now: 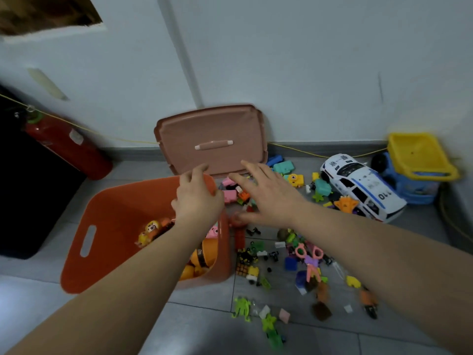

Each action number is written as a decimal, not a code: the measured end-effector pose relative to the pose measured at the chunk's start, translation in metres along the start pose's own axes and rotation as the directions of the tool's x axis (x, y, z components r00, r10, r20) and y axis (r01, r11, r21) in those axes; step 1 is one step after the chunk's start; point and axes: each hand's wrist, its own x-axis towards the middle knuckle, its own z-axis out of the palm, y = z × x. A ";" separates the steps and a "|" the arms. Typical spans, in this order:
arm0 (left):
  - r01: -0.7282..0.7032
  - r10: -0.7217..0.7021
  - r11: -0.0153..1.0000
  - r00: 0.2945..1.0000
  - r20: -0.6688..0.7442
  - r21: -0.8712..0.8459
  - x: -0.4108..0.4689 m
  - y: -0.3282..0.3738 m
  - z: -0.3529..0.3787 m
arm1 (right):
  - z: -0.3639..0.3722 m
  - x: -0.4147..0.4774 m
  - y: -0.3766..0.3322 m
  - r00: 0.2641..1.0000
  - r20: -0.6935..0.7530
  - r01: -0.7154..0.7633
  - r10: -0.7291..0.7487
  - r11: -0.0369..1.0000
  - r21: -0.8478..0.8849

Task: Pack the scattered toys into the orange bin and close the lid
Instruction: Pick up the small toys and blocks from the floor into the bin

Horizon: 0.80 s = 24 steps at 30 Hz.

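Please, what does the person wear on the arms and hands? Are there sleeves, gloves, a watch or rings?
Nothing is worn that shows. The left hand and the right hand have no gloves and no ring that I can make out. The left forearm and the right forearm are uncovered to the picture's edge: no sleeve, watch or bracelet.

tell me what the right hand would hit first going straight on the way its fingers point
Likely the pink toy blocks just ahead of the right hand; if higher, the lid leaning on the wall. Depth is unclear.
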 end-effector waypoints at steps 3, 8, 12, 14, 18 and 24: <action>-0.176 0.174 0.982 0.984 0.030 0.065 -0.008 0.029 0.018 | 0.003 -0.029 0.029 0.993 0.107 -0.050 0.053 0.998 -0.030; -0.410 0.390 0.904 0.907 0.161 0.121 -0.033 0.056 0.056 | 0.017 -0.084 0.060 0.964 0.256 -0.047 0.067 0.996 -0.082; -0.498 0.460 0.866 0.827 0.324 0.044 -0.058 0.061 0.093 | 0.035 -0.132 0.069 0.922 0.382 -0.030 0.066 0.995 -0.099; -0.531 0.465 0.846 0.781 0.417 0.050 -0.071 0.053 0.108 | 0.049 -0.153 0.071 0.905 0.418 -0.046 0.076 0.996 -0.081; -0.618 0.471 0.777 0.694 0.545 0.116 -0.088 0.023 0.134 | 0.070 -0.183 0.070 0.854 0.513 -0.049 0.087 0.995 -0.088; -0.674 0.377 0.714 0.601 0.705 0.192 -0.104 -0.030 0.161 | 0.095 -0.193 0.070 0.772 0.635 0.084 0.019 0.988 -0.131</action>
